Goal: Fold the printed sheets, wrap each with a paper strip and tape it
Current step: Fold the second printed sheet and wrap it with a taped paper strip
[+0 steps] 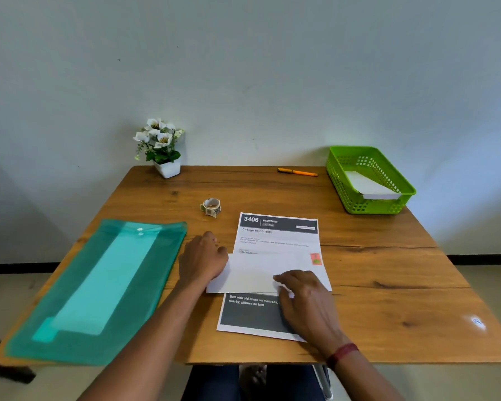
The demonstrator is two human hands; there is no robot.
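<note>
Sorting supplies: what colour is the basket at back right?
The basket is bright green, seen in the head view.

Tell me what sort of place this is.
Likely a paperwork desk in a home or small office: a wooden table against a plain wall, a printed sheet, a tape roll and a green basket holding paper.

Both bare forearms reach in from the near side. The left hand [201,260] lies palm down, fingers bent; the right hand [307,299] lies flat, fingers stretched leftward.
</note>
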